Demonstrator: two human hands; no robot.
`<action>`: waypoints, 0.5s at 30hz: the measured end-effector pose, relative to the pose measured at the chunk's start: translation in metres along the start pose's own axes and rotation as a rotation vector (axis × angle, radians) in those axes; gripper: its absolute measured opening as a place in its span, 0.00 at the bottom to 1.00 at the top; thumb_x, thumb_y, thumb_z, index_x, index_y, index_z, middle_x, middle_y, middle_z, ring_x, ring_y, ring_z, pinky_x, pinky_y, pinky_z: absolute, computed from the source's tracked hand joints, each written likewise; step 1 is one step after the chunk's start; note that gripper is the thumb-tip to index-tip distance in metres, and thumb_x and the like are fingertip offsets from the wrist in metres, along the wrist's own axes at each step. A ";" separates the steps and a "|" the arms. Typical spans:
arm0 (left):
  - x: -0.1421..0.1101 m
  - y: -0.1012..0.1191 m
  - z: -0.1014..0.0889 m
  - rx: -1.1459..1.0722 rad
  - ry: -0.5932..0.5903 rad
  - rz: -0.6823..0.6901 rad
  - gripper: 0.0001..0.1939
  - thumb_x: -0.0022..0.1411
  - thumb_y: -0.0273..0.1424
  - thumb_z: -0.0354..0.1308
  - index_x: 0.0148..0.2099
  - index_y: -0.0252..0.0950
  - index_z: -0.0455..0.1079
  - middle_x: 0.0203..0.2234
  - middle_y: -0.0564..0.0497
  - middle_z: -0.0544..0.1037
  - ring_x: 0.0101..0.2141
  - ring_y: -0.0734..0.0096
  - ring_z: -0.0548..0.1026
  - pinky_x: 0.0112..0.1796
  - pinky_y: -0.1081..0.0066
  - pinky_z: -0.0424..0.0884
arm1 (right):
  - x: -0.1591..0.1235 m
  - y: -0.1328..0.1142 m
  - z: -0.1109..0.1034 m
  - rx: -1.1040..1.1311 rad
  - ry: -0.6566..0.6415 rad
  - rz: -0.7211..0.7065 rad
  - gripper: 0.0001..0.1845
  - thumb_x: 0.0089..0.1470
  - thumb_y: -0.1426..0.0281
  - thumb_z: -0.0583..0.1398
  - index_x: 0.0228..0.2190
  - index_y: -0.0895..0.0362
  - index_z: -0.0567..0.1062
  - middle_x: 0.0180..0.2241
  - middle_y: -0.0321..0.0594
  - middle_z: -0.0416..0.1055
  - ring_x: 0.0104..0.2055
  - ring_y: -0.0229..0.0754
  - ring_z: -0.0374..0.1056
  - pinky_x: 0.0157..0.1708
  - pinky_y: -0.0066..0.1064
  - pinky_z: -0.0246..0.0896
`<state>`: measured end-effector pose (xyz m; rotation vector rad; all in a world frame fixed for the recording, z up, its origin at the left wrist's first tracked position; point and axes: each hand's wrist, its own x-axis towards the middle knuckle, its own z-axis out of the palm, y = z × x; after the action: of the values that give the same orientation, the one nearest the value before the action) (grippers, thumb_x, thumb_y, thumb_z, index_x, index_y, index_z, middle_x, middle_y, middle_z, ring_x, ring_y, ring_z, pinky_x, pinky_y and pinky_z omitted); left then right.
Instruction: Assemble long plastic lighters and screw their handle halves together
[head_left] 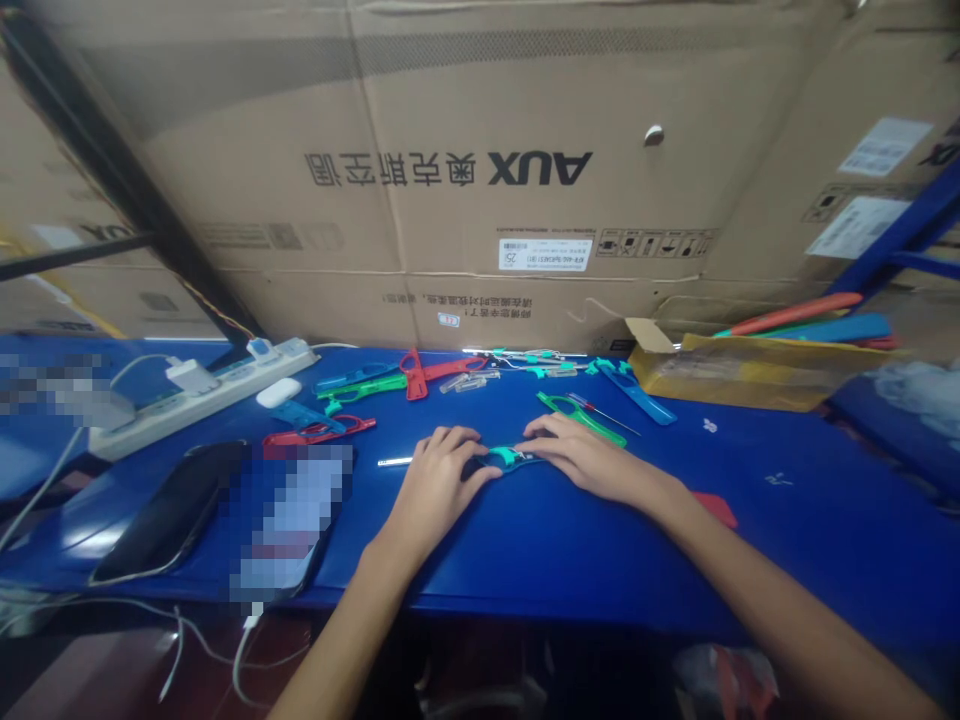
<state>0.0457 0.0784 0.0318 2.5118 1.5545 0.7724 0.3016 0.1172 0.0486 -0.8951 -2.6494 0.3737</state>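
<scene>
Between my hands, low over the blue table, lies a blue plastic piece with a teal part [506, 457] in its middle. My left hand [444, 475] grips its left end with curved fingers and thumb. A thin metal strip [394, 462] sticks out to the left from under that hand. My right hand [581, 455] pinches the other end, thumb and fingers close together. Just behind the right hand rest a green plastic piece [611, 431] and a thin screwdriver-like tool [600, 410]. My fingers cover much of the held piece.
Red plastic pieces [417, 375] and teal-clipped metal strips [536, 357] lie at the back. An open carton [739, 372] with coloured pieces stands back right. At left are a power strip [225, 392], a blurred phone [289, 530] and cables. Cardboard boxes [450, 90] wall the rear.
</scene>
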 end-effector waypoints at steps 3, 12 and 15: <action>-0.004 0.000 0.002 0.087 0.017 0.033 0.12 0.68 0.40 0.59 0.49 0.41 0.75 0.48 0.48 0.76 0.47 0.59 0.72 0.46 0.59 0.68 | 0.000 -0.005 0.000 -0.035 0.010 0.022 0.19 0.70 0.63 0.51 0.55 0.48 0.74 0.54 0.43 0.69 0.56 0.46 0.65 0.57 0.43 0.62; -0.004 0.006 0.002 0.118 0.048 0.027 0.18 0.65 0.47 0.60 0.45 0.37 0.72 0.45 0.46 0.76 0.46 0.56 0.72 0.45 0.58 0.65 | 0.011 -0.017 0.016 -0.304 0.145 -0.029 0.21 0.60 0.55 0.62 0.47 0.57 0.76 0.53 0.50 0.71 0.58 0.54 0.64 0.58 0.50 0.60; -0.004 0.004 0.002 0.093 0.057 0.030 0.16 0.65 0.45 0.61 0.46 0.38 0.72 0.44 0.47 0.78 0.45 0.56 0.72 0.46 0.57 0.64 | 0.010 -0.017 0.015 -0.320 0.160 -0.030 0.23 0.58 0.53 0.63 0.47 0.56 0.76 0.55 0.51 0.71 0.59 0.55 0.64 0.60 0.54 0.57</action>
<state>0.0486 0.0738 0.0301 2.6055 1.6104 0.8007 0.2786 0.1079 0.0426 -0.9313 -2.6101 -0.1299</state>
